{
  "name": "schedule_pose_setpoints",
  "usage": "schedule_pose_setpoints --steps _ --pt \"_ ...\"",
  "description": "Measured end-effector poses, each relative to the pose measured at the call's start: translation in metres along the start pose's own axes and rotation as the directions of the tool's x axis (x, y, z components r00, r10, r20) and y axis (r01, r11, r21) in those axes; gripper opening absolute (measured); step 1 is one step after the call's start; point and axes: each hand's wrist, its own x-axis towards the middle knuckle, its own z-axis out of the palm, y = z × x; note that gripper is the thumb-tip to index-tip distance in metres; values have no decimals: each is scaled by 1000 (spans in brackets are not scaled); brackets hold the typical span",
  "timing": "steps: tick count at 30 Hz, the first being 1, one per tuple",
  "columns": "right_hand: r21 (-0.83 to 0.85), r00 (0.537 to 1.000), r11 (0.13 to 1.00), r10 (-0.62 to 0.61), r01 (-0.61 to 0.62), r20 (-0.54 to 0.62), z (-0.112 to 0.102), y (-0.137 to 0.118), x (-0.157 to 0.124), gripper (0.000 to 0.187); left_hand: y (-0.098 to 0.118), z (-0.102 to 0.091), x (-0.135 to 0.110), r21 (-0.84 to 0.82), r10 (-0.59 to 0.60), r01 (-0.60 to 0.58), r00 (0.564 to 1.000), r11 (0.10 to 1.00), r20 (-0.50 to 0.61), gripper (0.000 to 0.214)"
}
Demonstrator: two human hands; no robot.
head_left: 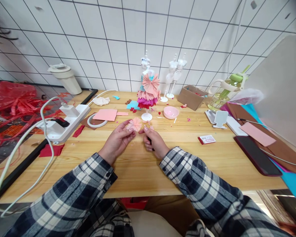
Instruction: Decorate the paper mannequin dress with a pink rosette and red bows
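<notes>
1. In the middle of the frame, the left hand (117, 136) pinches a small pink fan (134, 124), pleated and seemingly paper, between thumb and fingers; its folds are already spread.
2. Just beside it, the right hand (155, 140) is curled around a dark object (150, 141), mostly hidden, so I cannot tell what it is. Thumb and forefinger meet close to the fan; whether they pinch anything is too small to tell.
3. At upper centre, a doll figure (145, 63) wears a skirt (148, 95) of ruffled layers, magenta below and pink above, with a larger pink bow (151, 83) at the front. That much looks done.
4. The small fan is apart from the figure, so it is shaped, I judge, but not attached to anything.
5. Right of the dressed figure, two white figures (176, 70) have no such ruffles.
6. Left of centre lie a pink sheet (105, 115) and a white ring (97, 123), so uncut-looking material remains; scraps lie around the pink dish (171, 112).
</notes>
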Motion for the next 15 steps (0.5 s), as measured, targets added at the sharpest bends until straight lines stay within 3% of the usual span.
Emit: schedule_pose_setpoints --steps 4,11,15 --pt "71 999 997 13 -10 -33 -1 -2 1 47 -3 1 -2 130 -54 48 998 990 42 48" --pt "-131 981 984 -138 121 -134 -4 2 4 34 -1 1 -5 131 -103 92 991 987 81 37" --pt "-182 984 977 -132 109 -119 -5 2 5 31 -4 3 -4 241 -87 65 993 968 82 38"
